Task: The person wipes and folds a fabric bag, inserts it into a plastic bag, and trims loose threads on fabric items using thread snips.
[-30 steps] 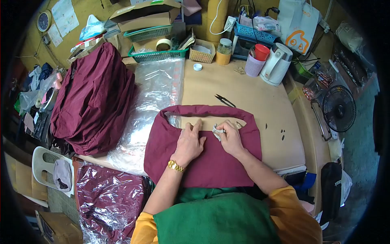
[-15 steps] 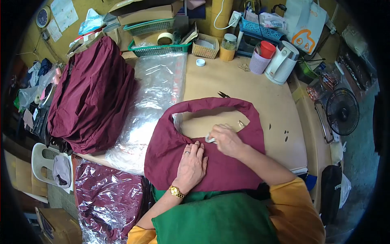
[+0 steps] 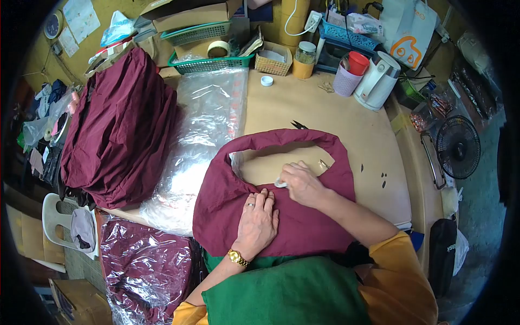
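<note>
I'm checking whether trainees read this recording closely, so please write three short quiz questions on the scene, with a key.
1. Which wrist wears the gold-coloured metal watch?
2. True or false: the bare left hand rests on the maroon fabric bag.
3. The bare right hand holds:
A) black metal snips
B) a small whitish piece
C) a round white cap

Key: 1. Left; 2. True; 3. B

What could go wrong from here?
1. The black snips lie at the far edge of the maroon bag, partly hidden; shifting the bag might snag it.
2. The right hand holds a white wad at the opening's edge; dragging it could pucker the fabric, though the left hand rests on it.
</note>
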